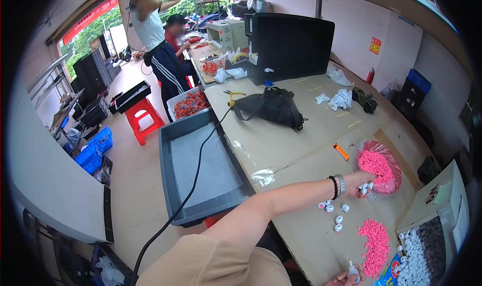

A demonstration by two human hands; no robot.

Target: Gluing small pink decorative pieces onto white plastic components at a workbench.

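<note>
My left arm reaches across the table, and my left hand (pixel 362 181) is closed around several small white caps (pixel 365 188) beside a clear bag (pixel 394 183) of pink pieces (pixel 375 166). Several more white caps (pixel 329 208) lie scattered on the table below that hand. At the lower edge, my right hand (pixel 350 277) grips a small white bottle (pixel 353 270) with a narrow, orange-tinged tip; part of this hand is cut off by the frame. Close by it, a loose heap of pink pieces (pixel 375 248) is spread on the tabletop.
A box (pixel 436 195) stands at right near white and dark small parts (pixel 415 258). An orange packet (pixel 341 152), black bag (pixel 271 108) and pliers (pixel 234 96) lie farther off. A grey tub (pixel 168 185) with a black cable across it borders the table. Two people are beyond.
</note>
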